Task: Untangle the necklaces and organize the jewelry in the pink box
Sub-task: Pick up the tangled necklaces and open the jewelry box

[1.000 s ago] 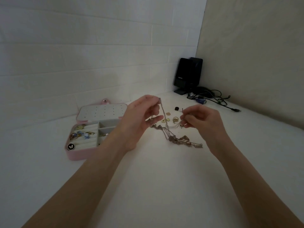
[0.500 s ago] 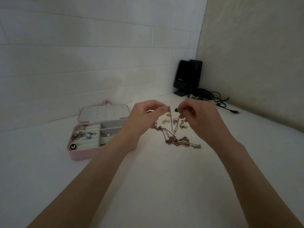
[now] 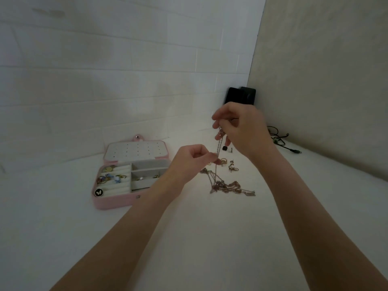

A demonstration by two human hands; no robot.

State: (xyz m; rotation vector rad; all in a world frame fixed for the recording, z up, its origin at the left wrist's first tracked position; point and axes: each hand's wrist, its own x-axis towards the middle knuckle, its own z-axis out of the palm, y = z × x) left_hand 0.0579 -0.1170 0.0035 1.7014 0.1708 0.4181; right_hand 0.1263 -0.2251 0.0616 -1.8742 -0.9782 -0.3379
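A tangle of thin metal necklaces [image 3: 227,186] lies on the white table, with strands rising from it to both hands. My right hand [image 3: 241,128] is raised above the table and pinches the upper end of a chain. Lower and to the left, my left hand [image 3: 193,159] pinches the same strands between thumb and forefinger. The pink jewelry box [image 3: 117,201] stands open at the left, lid up, with rings and small pieces in its white compartments.
Loose earrings and rings [image 3: 230,164] lie on the table behind the tangle. A black speaker [image 3: 241,96] stands in the back corner, with dark cables [image 3: 281,141] trailing right along the beige wall. White brick wall runs behind the box.
My right hand has risen well above the table, pulling a chain upward. My left hand has stayed low by the tangle, holding the strands. The camera has tilted up slightly.
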